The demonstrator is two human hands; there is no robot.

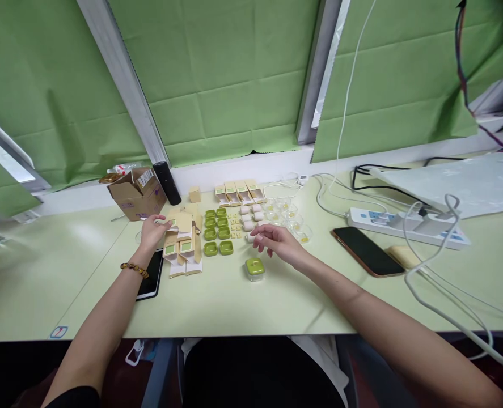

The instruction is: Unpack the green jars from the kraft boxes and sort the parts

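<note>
My left hand is at a pile of small cream cartons with open flaps, and its fingers are closed on the edge of the top carton. My right hand hovers over the table with fingers loosely curled and apart, holding nothing I can see. Close to its fingertips are pale pink rolls. Just below it stands a small clear box with a green lid. Between my hands lie several green trays, tiny yellow pieces and, farther right, clear containers.
More cartons stand in a row at the back, beside a brown cardboard box and a black cylinder. A tablet lies under my left forearm. On the right are a phone, a power strip and loose cables.
</note>
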